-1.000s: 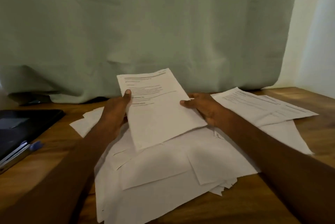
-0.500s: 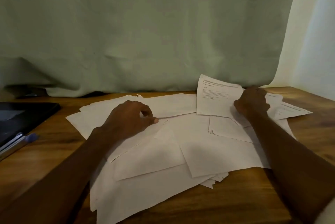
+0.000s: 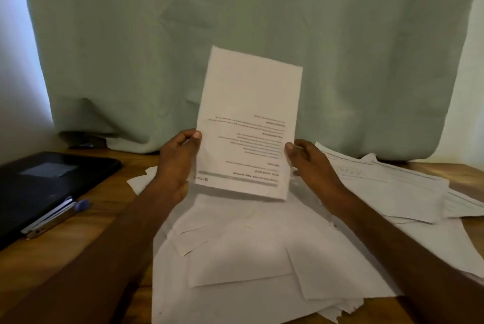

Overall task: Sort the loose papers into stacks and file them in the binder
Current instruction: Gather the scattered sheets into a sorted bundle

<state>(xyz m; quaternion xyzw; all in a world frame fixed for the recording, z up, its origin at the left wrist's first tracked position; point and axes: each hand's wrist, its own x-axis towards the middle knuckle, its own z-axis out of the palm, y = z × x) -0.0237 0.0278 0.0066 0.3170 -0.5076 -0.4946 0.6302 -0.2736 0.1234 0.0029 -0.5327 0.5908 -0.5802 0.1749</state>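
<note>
- Holding a white printed sheet of paper (image 3: 248,124) upright above the desk, a person's left hand (image 3: 176,163) and right hand (image 3: 311,166) each pinch a lower side edge, thumbs on the face, fingers curled behind; its text reads upside down.
- Beneath it, a loose heap of white papers (image 3: 262,258) spreads over the brown wooden desk (image 3: 78,250).
- To the right, a fanned stack of printed sheets (image 3: 392,187) lies beside the heap.
- At left, a black flat binder (image 3: 47,184) rests on the desk, a blue-capped pen (image 3: 56,215) on its near edge.
- Behind hangs a pale green curtain (image 3: 235,9).
</note>
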